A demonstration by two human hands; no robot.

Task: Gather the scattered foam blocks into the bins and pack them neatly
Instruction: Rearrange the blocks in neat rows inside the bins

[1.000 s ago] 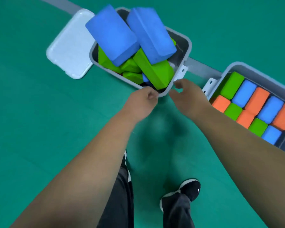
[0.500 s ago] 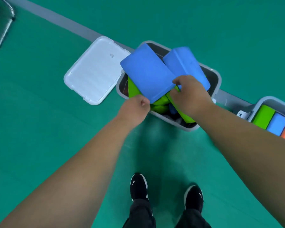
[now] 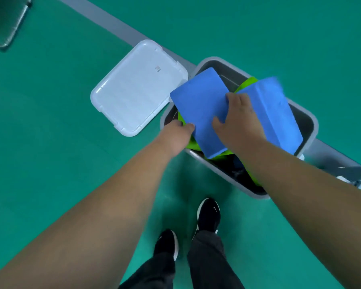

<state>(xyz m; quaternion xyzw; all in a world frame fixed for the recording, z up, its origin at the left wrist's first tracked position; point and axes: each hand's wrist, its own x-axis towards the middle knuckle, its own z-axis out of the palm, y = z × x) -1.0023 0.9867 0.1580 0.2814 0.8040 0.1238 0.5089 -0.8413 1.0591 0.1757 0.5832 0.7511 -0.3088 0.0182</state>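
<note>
Blue block [image 3: 198, 109] lay between my hands, long axis pointing away-left; right hand [image 3: 240, 124] gripped it; left hand [image 3: 173, 136] curled, hold undetermined.

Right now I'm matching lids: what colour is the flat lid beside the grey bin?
The flat rectangular plastic lid is white, clearest in the head view.

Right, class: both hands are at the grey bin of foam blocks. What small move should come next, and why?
Probably lift the left large blue foam block clear. The right hand grips its right edge, the left hand meets its near-left edge, and it lies tilted over jumbled green foam blocks in the grey plastic bin.
</note>
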